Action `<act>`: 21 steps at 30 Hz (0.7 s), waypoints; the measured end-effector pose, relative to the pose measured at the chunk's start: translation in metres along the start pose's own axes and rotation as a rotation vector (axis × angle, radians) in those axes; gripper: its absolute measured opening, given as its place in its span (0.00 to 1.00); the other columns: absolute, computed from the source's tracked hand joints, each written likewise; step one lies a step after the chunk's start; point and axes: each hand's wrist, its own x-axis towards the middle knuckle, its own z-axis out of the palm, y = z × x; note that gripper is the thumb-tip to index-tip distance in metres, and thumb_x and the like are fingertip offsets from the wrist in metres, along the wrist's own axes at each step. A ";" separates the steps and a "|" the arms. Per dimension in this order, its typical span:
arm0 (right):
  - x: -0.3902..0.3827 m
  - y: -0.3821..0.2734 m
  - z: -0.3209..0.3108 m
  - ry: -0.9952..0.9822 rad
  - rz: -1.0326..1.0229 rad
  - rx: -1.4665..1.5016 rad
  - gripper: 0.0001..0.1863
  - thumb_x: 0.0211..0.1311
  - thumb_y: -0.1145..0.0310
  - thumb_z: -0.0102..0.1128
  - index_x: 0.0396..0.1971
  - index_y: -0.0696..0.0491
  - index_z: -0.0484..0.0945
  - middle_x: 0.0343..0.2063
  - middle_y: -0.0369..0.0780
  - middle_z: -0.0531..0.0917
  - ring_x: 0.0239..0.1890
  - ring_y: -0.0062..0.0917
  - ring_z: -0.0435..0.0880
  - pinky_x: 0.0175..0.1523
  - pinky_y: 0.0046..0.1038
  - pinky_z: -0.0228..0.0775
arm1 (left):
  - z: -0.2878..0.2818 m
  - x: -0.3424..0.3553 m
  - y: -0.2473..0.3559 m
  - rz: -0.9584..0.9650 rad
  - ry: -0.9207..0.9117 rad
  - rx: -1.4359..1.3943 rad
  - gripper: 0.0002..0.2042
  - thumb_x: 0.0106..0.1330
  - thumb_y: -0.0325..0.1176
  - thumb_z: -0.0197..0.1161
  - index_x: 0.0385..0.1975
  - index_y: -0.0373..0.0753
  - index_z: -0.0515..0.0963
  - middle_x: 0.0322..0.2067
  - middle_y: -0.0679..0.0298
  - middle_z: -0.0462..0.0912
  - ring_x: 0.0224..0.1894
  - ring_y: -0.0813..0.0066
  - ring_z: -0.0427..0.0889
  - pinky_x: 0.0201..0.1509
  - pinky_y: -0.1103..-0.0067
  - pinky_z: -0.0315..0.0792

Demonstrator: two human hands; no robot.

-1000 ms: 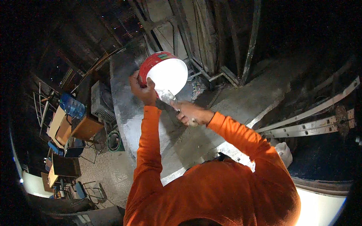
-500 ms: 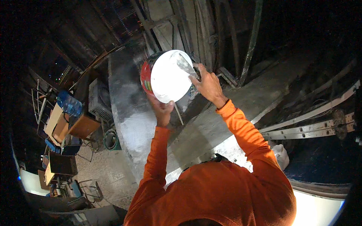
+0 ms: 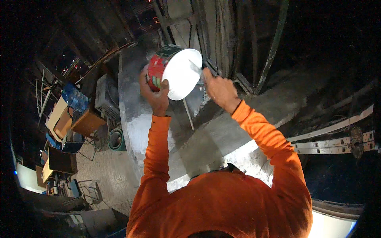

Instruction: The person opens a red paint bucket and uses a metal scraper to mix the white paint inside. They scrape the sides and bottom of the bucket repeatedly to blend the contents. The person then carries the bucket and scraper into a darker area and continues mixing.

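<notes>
My left hand (image 3: pixel 154 97) grips a bucket (image 3: pixel 156 71) from its left side, thumb over the rim. The bucket has a red, dark and green outside and is tipped so its bright white inside faces me. My right hand (image 3: pixel 223 90) is closed at the bucket's right rim. It holds a putty knife, whose greyish blade (image 3: pixel 195 66) reaches over the rim against the white inside; the handle is mostly covered by my fingers. How much white stuff lies in the bucket cannot be told, because it is glaringly bright.
A thin stick (image 3: pixel 188 114) stands below the bucket, by a grey ledge (image 3: pixel 133 95). At left are a grey slatted unit (image 3: pixel 107 97), a blue water jug (image 3: pixel 74 96), a green round bin (image 3: pixel 116 139) and a folding chair (image 3: pixel 91 190). A metal ladder (image 3: pixel 329 147) lies at right.
The bucket has risen slightly and turned, showing more of its red side. My left hand has shifted up and left round it. My right hand has moved right and down with the putty knife.
</notes>
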 end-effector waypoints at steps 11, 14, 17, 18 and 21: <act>-0.024 -0.031 0.042 -0.118 0.032 0.768 0.17 0.75 0.56 0.49 0.51 0.55 0.72 0.33 0.58 0.84 0.31 0.60 0.82 0.33 0.55 0.75 | -0.020 0.020 -0.011 0.139 -0.037 0.142 0.25 0.54 0.28 0.67 0.54 0.32 0.75 0.48 0.56 0.78 0.51 0.64 0.79 0.57 0.70 0.73; -0.010 -0.022 -0.001 -0.016 0.090 0.176 0.16 0.74 0.59 0.50 0.50 0.55 0.69 0.24 0.58 0.83 0.29 0.59 0.83 0.32 0.56 0.75 | -0.028 0.025 -0.001 0.138 0.004 0.148 0.25 0.54 0.33 0.68 0.53 0.32 0.76 0.48 0.55 0.79 0.49 0.62 0.79 0.57 0.67 0.73; -0.008 -0.019 0.001 0.002 0.068 0.127 0.16 0.74 0.58 0.50 0.49 0.55 0.69 0.24 0.58 0.83 0.29 0.60 0.83 0.34 0.57 0.75 | -0.021 0.026 0.010 0.296 0.011 0.295 0.27 0.56 0.42 0.69 0.53 0.32 0.77 0.46 0.55 0.80 0.46 0.59 0.79 0.55 0.65 0.72; -0.009 -0.024 0.008 -0.022 0.092 0.172 0.16 0.75 0.57 0.49 0.49 0.55 0.69 0.27 0.59 0.83 0.30 0.60 0.83 0.34 0.58 0.75 | -0.014 0.030 0.009 0.402 0.002 0.370 0.28 0.56 0.46 0.69 0.52 0.33 0.77 0.45 0.55 0.80 0.45 0.58 0.79 0.55 0.65 0.71; -0.010 -0.033 0.055 0.125 -0.052 0.452 0.17 0.76 0.56 0.49 0.50 0.54 0.69 0.28 0.56 0.83 0.24 0.50 0.84 0.27 0.49 0.75 | 0.004 0.031 0.001 0.285 0.170 0.208 0.31 0.57 0.55 0.67 0.50 0.33 0.78 0.42 0.54 0.81 0.43 0.54 0.77 0.52 0.66 0.71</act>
